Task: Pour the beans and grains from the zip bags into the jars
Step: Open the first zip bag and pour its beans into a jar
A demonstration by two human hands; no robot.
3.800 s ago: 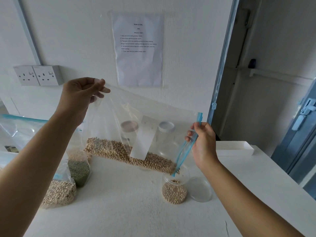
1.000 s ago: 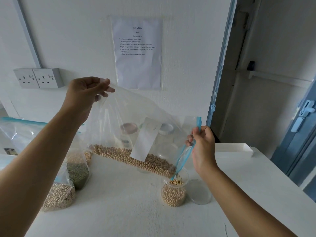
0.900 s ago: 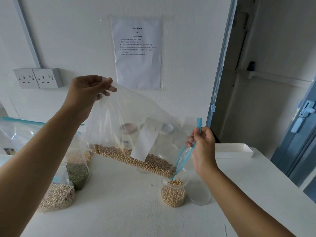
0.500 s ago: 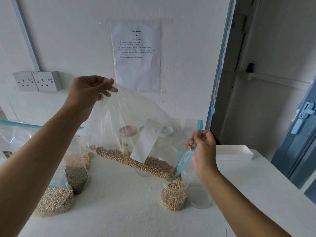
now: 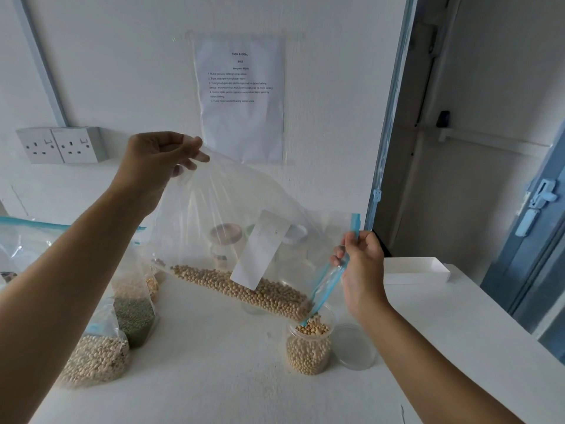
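Head view: your left hand [image 5: 153, 166] pinches the bag [image 5: 232, 240] corner high; your right hand [image 5: 360, 270] pinches its blue zip edge, beans [image 5: 260, 293] spilling below into the jar [image 5: 308, 347].

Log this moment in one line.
step: pouring | left hand: holds zip bag corner | right hand: pinches zip seal | soybeans: entering jar

Far-left zip bag [image 5: 27, 240] partly off-frame; notice [image 5: 241, 123] illegible.
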